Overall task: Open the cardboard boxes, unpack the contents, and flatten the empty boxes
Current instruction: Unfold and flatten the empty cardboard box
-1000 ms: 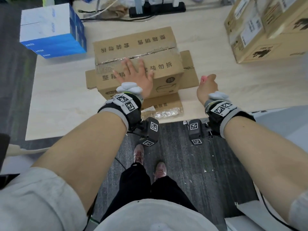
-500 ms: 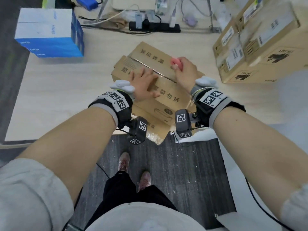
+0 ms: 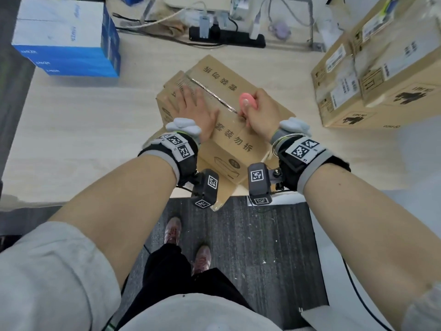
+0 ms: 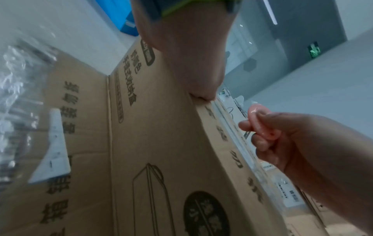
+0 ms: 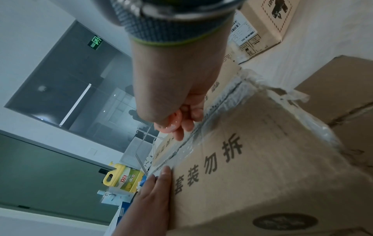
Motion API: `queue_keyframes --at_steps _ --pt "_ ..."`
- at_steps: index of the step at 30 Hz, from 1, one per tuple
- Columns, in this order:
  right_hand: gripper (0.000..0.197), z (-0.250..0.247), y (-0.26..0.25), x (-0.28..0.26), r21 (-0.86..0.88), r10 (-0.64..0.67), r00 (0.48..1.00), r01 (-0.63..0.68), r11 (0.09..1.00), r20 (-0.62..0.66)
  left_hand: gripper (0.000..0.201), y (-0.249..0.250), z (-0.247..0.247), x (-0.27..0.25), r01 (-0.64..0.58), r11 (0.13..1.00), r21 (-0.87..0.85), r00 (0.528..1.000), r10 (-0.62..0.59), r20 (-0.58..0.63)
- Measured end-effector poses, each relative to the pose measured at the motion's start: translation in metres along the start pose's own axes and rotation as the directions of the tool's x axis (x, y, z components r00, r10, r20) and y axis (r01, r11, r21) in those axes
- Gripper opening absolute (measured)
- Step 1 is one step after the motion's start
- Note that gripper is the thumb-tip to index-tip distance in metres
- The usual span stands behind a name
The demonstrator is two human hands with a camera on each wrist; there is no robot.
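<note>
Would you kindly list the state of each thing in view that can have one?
Cardboard box: shut, taped along its top seam.
Pink cutter: at the seam tape.
Left hand: flat on the box top.
Right hand: grips the pink cutter.
Stacked boxes: shut.
Blue carton: shut.

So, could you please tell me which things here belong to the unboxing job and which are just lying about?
In use: taped cardboard box, pink cutter, left hand, right hand.
Lying about: blue carton, power strip, yellow bottle.
</note>
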State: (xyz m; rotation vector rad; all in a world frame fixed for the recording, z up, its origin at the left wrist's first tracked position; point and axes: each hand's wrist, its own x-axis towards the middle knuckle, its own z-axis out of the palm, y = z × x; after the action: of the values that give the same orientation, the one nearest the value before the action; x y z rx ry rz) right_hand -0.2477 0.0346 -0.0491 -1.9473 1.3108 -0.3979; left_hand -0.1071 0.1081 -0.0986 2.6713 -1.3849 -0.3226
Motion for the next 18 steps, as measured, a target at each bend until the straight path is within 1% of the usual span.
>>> queue_keyframes --at_steps 2,4,6,10,12,14,18 --pt "0.009 0.004 -0.004 0.007 -0.060 -0.036 0.999 0.035 0.998 -0.017 0.077 -0.012 -0.003 0.009 -0.064 0.998 0.013 0.998 0.063 0.023" --pt "0.014 0.009 -0.008 0.015 -0.087 -0.059 0.998 0.057 0.995 -0.023 0.078 -0.028 -0.007 0.019 -0.132 0.991 -0.002 0.991 0.132 0.028" --pt "0.018 0.016 -0.013 0.022 -0.083 -0.051 0.998 0.048 0.995 -0.034 0.079 -0.042 -0.011 0.027 -0.196 0.981 0.003 0.980 0.195 0.034" --pt "0.017 0.024 -0.030 0.034 -0.059 -0.067 0.997 0.065 0.996 -0.033 0.080 -0.061 -0.015 0.040 -0.290 0.956 0.035 0.956 0.288 0.052" --pt "0.024 0.026 -0.041 0.043 -0.072 -0.056 0.997 0.052 0.996 -0.050 0.078 -0.069 -0.019 0.049 -0.320 0.947 0.036 0.946 0.317 0.068" --pt "0.028 0.027 -0.045 0.054 -0.087 -0.024 0.994 0.014 0.996 -0.110 0.077 -0.071 -0.021 0.052 -0.336 0.941 0.033 0.940 0.333 0.073" --pt "0.030 0.034 -0.046 0.067 -0.103 0.076 0.983 -0.094 0.990 -0.166 0.067 -0.068 -0.021 0.055 -0.318 0.948 0.030 0.948 0.317 0.033"
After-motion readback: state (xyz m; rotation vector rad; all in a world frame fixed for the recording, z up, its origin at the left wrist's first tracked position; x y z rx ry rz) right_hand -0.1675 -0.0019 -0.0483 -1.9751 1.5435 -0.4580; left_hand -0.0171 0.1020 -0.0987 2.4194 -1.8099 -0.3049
